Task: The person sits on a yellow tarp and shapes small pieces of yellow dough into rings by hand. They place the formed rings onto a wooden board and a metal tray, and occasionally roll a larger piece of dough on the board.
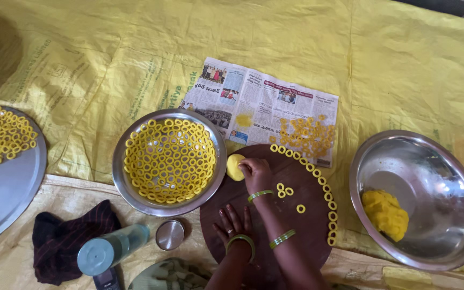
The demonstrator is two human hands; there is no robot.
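Observation:
My right hand (256, 173) grips a small yellow dough ball (234, 167) at the left edge of a round dark wooden board (303, 232). My left hand (232, 223) lies flat on the board's near left part, fingers apart, holding nothing. Both wrists wear green bangles. A curved row of small yellow dough rings (322, 185) follows the board's right edge. Three loose rings (286, 191) lie near the board's middle, just right of my right wrist.
A steel bowl (120, 161) lined with rings sits left of the board. A steel plate (6, 198) with rings lies far left. A large steel bowl (447, 161) holds a dough lump (385, 214). A newspaper (259, 102) carries rings. A bottle (111, 250), lid (169, 234) and dark cloth (63, 241) lie near.

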